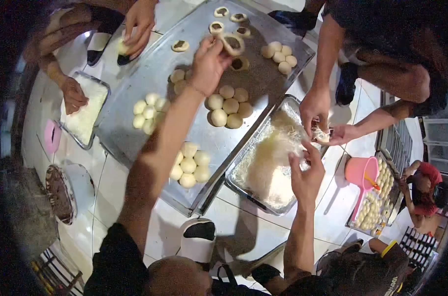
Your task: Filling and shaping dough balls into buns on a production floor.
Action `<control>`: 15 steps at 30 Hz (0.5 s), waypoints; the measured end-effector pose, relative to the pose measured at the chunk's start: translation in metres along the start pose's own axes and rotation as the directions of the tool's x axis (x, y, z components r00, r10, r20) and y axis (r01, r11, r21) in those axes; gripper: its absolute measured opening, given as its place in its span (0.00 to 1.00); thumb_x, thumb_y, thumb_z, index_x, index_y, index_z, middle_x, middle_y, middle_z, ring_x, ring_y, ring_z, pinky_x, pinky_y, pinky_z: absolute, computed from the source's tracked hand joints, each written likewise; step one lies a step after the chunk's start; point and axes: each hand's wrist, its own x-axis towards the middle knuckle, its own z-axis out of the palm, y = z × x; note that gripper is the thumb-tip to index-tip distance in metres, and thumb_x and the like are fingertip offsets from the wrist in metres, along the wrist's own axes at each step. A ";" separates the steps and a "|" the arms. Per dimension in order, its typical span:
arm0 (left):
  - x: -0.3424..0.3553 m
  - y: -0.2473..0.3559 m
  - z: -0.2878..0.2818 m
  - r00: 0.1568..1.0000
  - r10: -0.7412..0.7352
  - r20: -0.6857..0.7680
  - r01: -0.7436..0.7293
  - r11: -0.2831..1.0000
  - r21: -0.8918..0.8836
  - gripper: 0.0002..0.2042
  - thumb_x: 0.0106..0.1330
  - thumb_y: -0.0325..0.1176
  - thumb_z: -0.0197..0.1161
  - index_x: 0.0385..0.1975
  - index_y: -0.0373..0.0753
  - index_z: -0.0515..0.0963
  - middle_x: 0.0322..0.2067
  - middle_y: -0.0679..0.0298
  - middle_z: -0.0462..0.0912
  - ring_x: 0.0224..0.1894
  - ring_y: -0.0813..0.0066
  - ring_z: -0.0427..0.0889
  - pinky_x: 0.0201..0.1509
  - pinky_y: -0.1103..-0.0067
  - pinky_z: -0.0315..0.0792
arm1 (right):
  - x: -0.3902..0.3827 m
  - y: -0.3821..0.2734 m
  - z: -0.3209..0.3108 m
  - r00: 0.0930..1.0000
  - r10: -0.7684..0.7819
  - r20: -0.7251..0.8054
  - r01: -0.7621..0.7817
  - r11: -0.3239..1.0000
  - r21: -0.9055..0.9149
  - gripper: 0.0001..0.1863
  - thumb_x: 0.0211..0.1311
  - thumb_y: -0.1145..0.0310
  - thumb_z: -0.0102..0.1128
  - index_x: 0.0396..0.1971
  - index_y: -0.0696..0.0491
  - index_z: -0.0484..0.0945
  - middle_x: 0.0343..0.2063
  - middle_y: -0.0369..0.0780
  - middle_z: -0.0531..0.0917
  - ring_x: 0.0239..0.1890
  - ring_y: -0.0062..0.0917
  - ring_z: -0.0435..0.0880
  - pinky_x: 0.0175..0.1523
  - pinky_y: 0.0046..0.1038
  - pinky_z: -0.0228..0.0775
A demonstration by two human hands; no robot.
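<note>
My left hand [211, 66] reaches over the big metal tray [118, 133], fingers closed on a flattened dough piece with dark filling [233, 44]. Around it on the tray's far part lie several similar filled dough rounds [180, 46]. Clusters of smooth dough balls [230, 106] rest nearer, one of them partly behind my left forearm. My right hand [307, 175], thumb and fingers apart and nothing visible in them, is above the near right edge of a smaller tray of pale shreds like grated cheese [271, 180]. Blur covers the shreds in the middle.
At right, a co-worker's hands [316, 116] hold a shred-topped piece [322, 134]. Another person's hand [75, 96] touches a second shred tray [88, 116] at left. A bowl of brown paste [60, 192], a pink dipper [362, 171] and a tray of small dough pieces [374, 209] stand around.
</note>
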 end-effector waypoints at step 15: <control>-0.235 -0.031 0.071 0.670 -0.727 -0.150 0.624 0.662 -0.415 0.15 0.69 0.37 0.52 0.47 0.32 0.73 0.42 0.55 0.80 0.41 0.66 0.80 0.52 0.71 0.77 | -0.029 0.055 -0.040 0.956 0.188 0.225 -0.218 0.969 0.117 0.14 0.54 0.73 0.60 0.41 0.62 0.81 0.30 0.42 0.83 0.28 0.24 0.78 0.35 0.22 0.72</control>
